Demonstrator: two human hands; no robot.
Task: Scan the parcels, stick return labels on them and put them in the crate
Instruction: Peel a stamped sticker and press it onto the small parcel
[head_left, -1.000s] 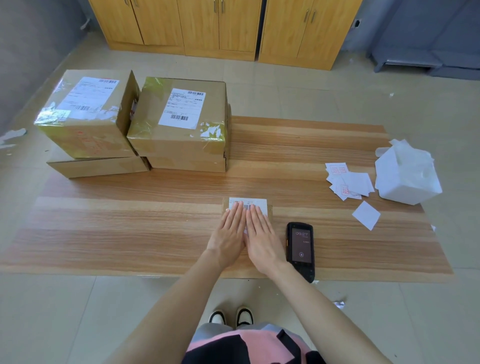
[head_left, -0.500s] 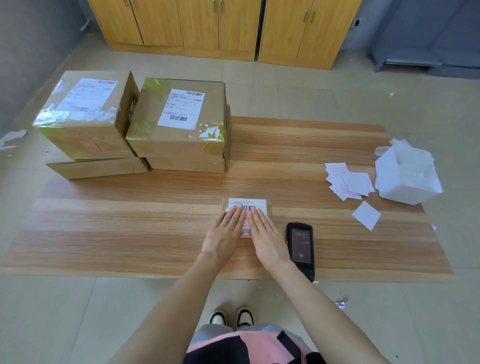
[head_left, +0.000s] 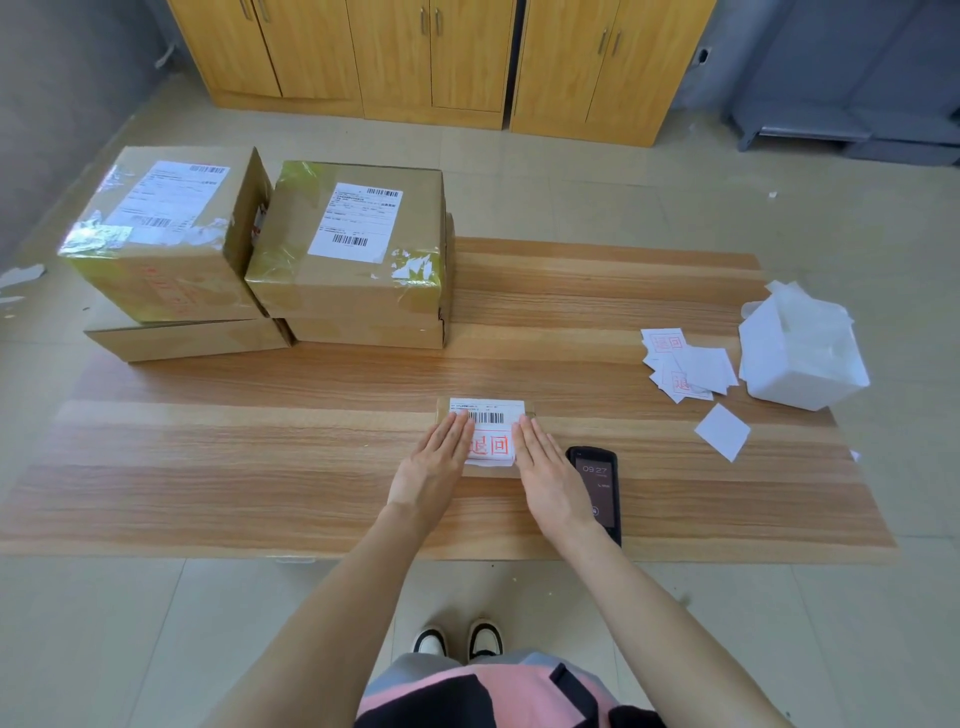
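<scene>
Left hand and right hand, fingers straight and gripping nothing, are pressing flat either side of the return label on the small parcel lying on the bench; scanner is lying just beside the right hand, stacked boxes standing far left

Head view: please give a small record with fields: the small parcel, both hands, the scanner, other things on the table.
small parcel: flat on the table, barcode up
return label: on the parcel's top, between the hands, red characters
left hand: flat, fingers straight, pressing the parcel's left part
right hand: flat, pressing its right part
scanner: on the table, right of the right hand, screen lit
large boxes: stacked at far left
loose labels: at right, beside a white bag
</scene>
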